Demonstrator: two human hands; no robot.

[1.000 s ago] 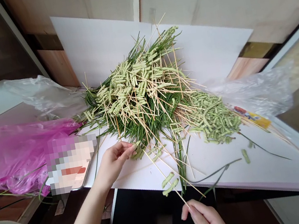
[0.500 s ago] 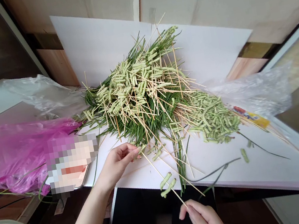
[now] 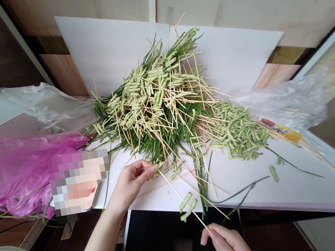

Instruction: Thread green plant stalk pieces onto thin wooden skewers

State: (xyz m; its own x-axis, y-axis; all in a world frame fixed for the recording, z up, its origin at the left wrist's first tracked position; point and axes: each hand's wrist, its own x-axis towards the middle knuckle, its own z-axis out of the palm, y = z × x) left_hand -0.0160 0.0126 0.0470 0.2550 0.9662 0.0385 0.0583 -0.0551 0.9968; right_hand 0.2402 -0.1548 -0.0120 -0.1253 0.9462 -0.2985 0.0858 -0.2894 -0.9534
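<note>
A thin bamboo skewer [image 3: 179, 194] slants across the white board's near edge with two short green stalk pieces [image 3: 187, 205] threaded on it. My right hand [image 3: 229, 246] pinches its lower end below the board's edge. My left hand [image 3: 132, 181] pinches a short green stalk piece [image 3: 158, 167] at the skewer's upper tip. Behind lies a big heap of filled skewers [image 3: 157, 101] on long green leaves. A pile of cut green stalk pieces [image 3: 236, 130] sits to the right of it.
The white board [image 3: 295, 189] carries everything. A pink plastic bag [image 3: 16, 169] lies at left and a clear one [image 3: 50, 105] behind it. Another clear bag [image 3: 283, 103] with loose skewers [image 3: 307, 148] is at right. A blurred flat object [image 3: 78, 182] rests beside my left hand.
My left hand brought a green piece down and slightly right to the skewer's tip. My right hand and the skewer shifted slightly left.
</note>
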